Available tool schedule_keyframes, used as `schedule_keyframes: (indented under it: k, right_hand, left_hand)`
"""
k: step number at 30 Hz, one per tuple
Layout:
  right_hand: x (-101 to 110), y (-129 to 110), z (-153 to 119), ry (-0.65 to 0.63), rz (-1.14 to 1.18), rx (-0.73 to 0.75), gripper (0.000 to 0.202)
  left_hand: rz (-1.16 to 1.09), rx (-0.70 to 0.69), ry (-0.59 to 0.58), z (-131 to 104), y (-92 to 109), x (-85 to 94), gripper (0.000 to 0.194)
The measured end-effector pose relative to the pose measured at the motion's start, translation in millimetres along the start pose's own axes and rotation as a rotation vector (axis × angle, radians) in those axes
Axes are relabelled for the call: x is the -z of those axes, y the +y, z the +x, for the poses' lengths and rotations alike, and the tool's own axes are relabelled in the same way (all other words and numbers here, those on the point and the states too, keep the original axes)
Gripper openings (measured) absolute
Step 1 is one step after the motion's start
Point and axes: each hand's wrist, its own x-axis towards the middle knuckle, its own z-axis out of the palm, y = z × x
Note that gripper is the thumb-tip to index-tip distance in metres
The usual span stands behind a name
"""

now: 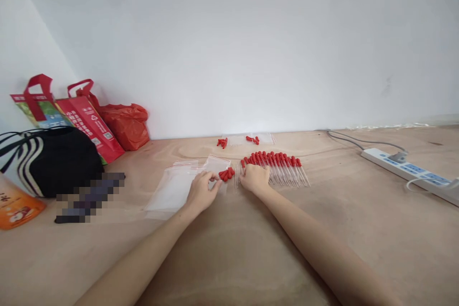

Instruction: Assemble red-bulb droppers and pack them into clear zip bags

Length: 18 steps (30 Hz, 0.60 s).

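Right hand (255, 177) hides some droppers (281, 162) — grip unclear; power strip (413, 169) cropped

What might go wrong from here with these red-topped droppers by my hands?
Your right hand is right at one end of the row of droppers, so a sideways nudge could push them out of line. The loose red dropper bulbs lie close to your left hand, and a brush of the fingers might scatter them.
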Motion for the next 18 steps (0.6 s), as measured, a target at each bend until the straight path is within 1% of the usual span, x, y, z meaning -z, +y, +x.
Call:
schedule_keyframes:
  k: [5,10,12,14,18]
  right_hand:
    - [-0.4,-8.3,2.3,-0.032,-0.042,0.016,0.020]
    - [2.9,-10.2,-0.4,-0.026,-0.069,0.043,0.021]
    - [7.1,-3.4,-5.8,0.002,-0.069,0.054,0.023]
    - [11.1,9.1,-14.6,0.040,-0.066,0.079,0.024]
    - [10.2,46.5,-39.5,0.160,-0.002,0.229,0.019]
  left_hand:
    - [0.058,0.068,-0.038,29.8,-4.8,-1.9,0.011]
    - [0.087,0.139,-0.030,41.9,4.5,-9.6,0.015]
    - [0.085,0.165,-0.016,45.2,10.0,-13.1,0.019]
    - [0.067,0.198,-0.012,49.0,14.9,-17.3,0.021]
    - [-0.014,0.239,-0.045,56.7,21.3,-23.8,0.015]
